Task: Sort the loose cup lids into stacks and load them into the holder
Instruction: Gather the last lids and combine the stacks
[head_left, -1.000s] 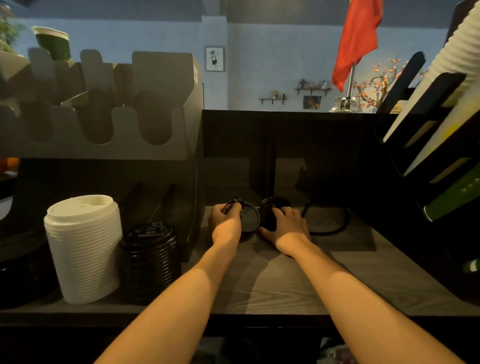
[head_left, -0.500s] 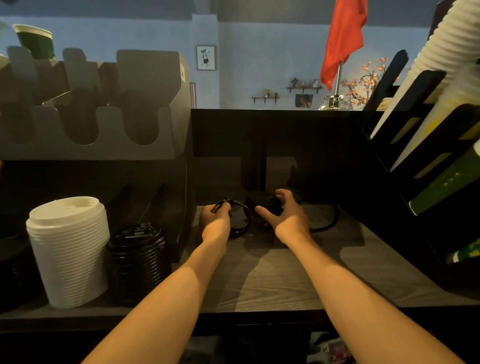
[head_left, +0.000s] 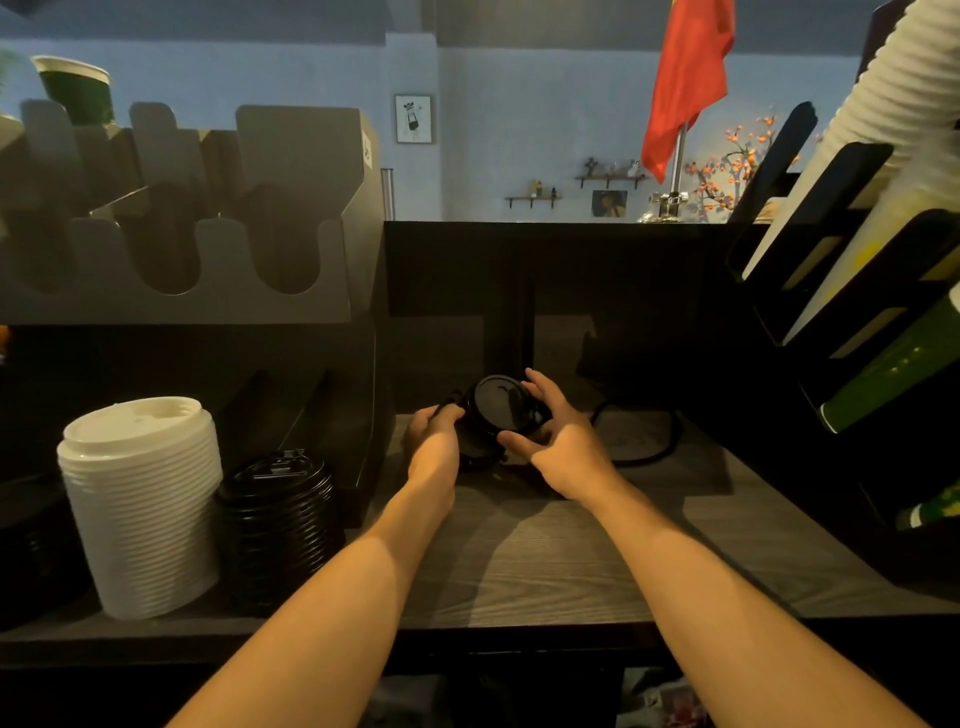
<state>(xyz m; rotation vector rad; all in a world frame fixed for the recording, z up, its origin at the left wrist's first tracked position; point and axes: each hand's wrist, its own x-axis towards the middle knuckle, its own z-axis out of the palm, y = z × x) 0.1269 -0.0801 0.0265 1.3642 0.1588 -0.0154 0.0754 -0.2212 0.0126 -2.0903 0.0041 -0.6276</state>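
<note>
Both my hands meet at the back of the wooden counter (head_left: 545, 561). My right hand (head_left: 558, 441) pinches a black cup lid (head_left: 496, 405), tilted with its top face toward me, between thumb and fingers. My left hand (head_left: 434, 441) grips another black lid (head_left: 475, 452) that lies low, just under the tilted one; most of it is hidden. A tall stack of white lids (head_left: 140, 499) and a shorter stack of black lids (head_left: 280, 525) stand at the left. The grey holder (head_left: 176, 218) with U-shaped slots sits above them.
A black cable (head_left: 644, 447) loops on the counter right of my hands. A black rack (head_left: 852, 291) with sleeves of white and green cups leans in at the right. A dark back panel closes the counter behind. A green cup (head_left: 78, 88) stands atop the holder.
My right hand has lifted its black lid off the counter and brought it left, over the lid in my left hand. My left hand has stayed nearly in place.
</note>
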